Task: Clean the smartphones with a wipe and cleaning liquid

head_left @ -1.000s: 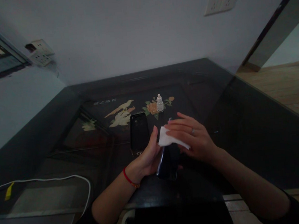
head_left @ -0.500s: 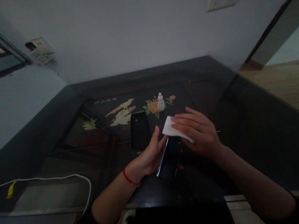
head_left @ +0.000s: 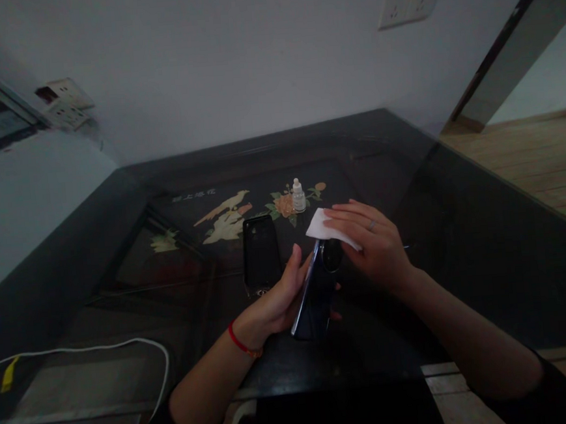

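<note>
A dark, glossy smartphone (head_left: 314, 301) rests tilted in my left hand (head_left: 285, 300), its back with a round camera module facing me. My left fingers curl around from behind and the thumb lies along its left side. My right hand (head_left: 376, 244) holds a folded white wipe (head_left: 324, 225) against the phone's top edge, just above the camera module. To the left of my left hand, a black phone case (head_left: 261, 253) lies with its hollow side up. A small white-capped dropper bottle (head_left: 298, 196) stands upright beyond the phone.
The dark glossy table (head_left: 460, 224) bears a painted bird and flower design (head_left: 228, 223). A white cable (head_left: 92, 346) with a yellow tag (head_left: 9, 374) runs along the left front. Behind is a wall with sockets (head_left: 411, 1).
My right hand and the wipe have moved up to the phone's top end, uncovering the round camera module. The view has shifted slightly.
</note>
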`<state>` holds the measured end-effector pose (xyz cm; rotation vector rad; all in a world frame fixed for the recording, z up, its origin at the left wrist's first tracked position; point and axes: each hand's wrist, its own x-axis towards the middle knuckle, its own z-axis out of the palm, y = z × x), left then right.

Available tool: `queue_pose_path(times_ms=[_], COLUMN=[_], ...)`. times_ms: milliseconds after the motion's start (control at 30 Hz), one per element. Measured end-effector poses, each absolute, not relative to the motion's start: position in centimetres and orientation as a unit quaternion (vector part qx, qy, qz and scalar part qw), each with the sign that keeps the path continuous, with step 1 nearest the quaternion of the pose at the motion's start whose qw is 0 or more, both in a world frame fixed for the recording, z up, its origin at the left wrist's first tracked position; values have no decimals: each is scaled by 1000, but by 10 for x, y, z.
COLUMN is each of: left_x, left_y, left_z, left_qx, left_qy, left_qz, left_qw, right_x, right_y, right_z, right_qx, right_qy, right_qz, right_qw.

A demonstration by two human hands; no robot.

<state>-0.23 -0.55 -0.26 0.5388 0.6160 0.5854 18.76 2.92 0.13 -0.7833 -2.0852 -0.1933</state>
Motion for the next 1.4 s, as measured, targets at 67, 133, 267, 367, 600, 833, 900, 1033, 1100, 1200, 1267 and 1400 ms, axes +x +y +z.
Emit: queue_pose_path(times_ms=[67, 133, 267, 367, 600, 833, 900, 1033, 1100, 1200, 1267, 1400], left_x=[-3, -4, -5, -4, -6, -5, -4, 0, 3, 7, 8, 9], left_y=[-6, -7, -8, -6, 9, 15, 13, 7, 2, -3, -4, -1], left_z=[-4, -5, -5, -4, 5, 6, 6, 7, 8, 9, 9, 8], left_qx=[261, 258, 260, 238, 164, 151, 158, 174, 181, 186, 181, 162], left_qy=[301, 317, 321, 306, 243, 288, 281, 248, 243, 257, 272, 293], left_qz=[268, 255, 266, 289, 377, 458, 445, 403, 386, 372, 371, 401], left_qw=[877, 876, 871, 875, 879, 828, 835, 864, 871, 872, 869, 853], right_x=[188, 188, 189, 192, 194, 190, 193, 196, 193, 189, 186, 185], right_y=[29, 28, 32, 38, 39, 33, 37, 41, 41, 39, 36, 32], right_z=[1, 1, 2, 6, 10, 8, 7, -1, -6, -9, -7, -1], right_qx=[-291, -270, -390, -464, -502, -491, -507, -474, -435, -376, -333, -222], right_qy=[-850, -862, -799, -724, -667, -696, -670, -716, -764, -820, -852, -906], right_qz=[-67, -49, 44, 130, 154, 93, 44, -17, -2, 18, 21, -2], right_qw=[435, 427, 455, 494, 528, 516, 540, 512, 476, 431, 403, 361])
